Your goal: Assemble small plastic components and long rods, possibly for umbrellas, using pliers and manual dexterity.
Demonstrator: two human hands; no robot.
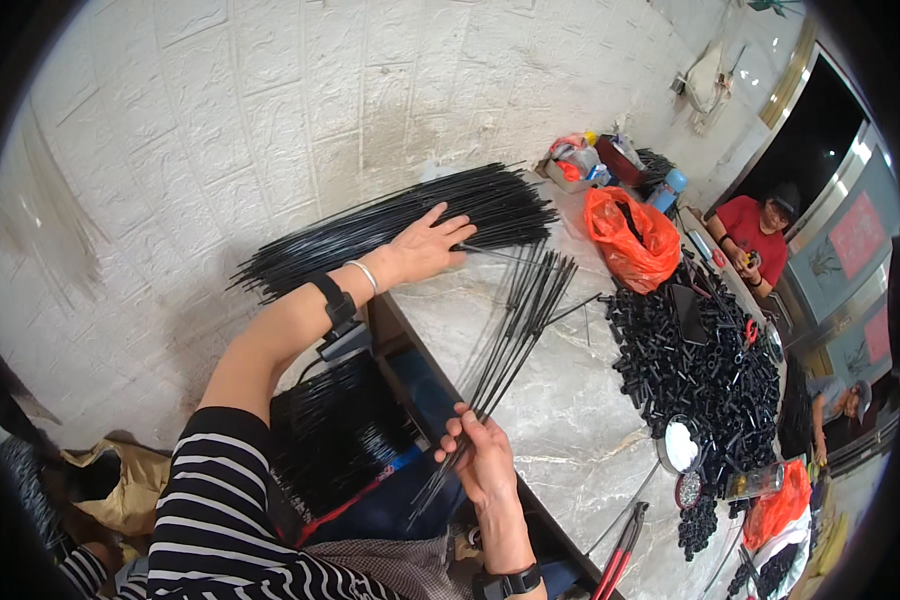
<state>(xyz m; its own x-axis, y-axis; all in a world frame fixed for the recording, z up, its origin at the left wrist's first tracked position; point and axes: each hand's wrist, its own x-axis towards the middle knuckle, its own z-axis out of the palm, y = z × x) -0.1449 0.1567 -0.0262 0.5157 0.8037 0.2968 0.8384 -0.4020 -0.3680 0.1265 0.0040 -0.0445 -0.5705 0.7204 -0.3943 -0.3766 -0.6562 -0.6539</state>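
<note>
A thick stack of thin black rods (pixel 500 195) lies along the wall at the far edge of the marbled table (pixel 570 430). My left hand (pixel 430 245) rests on the stack's near side, fingers spread and palm down. Closer to me, my right hand (pixel 482 455) is closed round a loose bundle of similar black rods (pixel 530 325). The bundle fans out toward the stack, its far ends over the tabletop. Its near ends stick out below my fist, past the table edge. Another dense batch of black rods (pixel 335 430) sits below the table, left of my right hand.
Many short black tube pieces (pixel 650 365) cover the table's right side, with a phone (pixel 687 314) on top. An orange plastic bag (pixel 625 240), a bowl of white material (pixel 680 447) and a red-handled tool (pixel 620 555) are nearby. A person in red (pixel 755 245) sits beyond; another person (pixel 835 400) is farther right.
</note>
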